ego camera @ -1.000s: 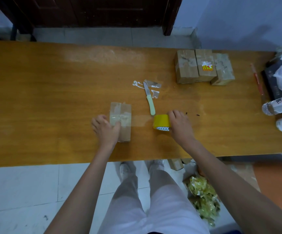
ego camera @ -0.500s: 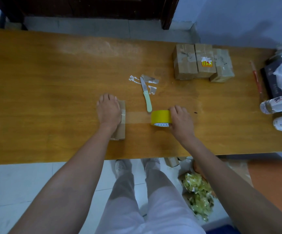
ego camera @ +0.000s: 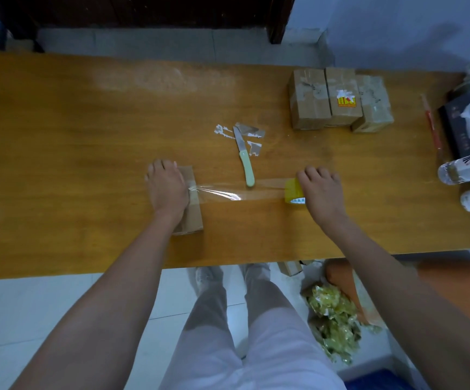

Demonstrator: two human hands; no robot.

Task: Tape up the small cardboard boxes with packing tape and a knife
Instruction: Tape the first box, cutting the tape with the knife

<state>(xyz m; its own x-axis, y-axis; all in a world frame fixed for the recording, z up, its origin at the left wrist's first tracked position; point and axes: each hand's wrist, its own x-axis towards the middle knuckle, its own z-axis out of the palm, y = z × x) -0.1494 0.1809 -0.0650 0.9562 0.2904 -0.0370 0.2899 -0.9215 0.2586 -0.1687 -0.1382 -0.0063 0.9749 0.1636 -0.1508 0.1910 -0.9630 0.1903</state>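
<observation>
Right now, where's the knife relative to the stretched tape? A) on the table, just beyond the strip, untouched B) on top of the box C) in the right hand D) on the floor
A: the knife lies on the table just past the tape strip, between the left hand pressing the box and the right hand gripping the tape roll.

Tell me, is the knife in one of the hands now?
No, the knife lies on the table, between the left hand and right hand.

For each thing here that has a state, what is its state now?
box: closed, pressed down by left hand
tape strip: stretched from box to roll, uncut
tape roll: held by right hand
knife: lying untouched
three boxes: taped shut
</observation>
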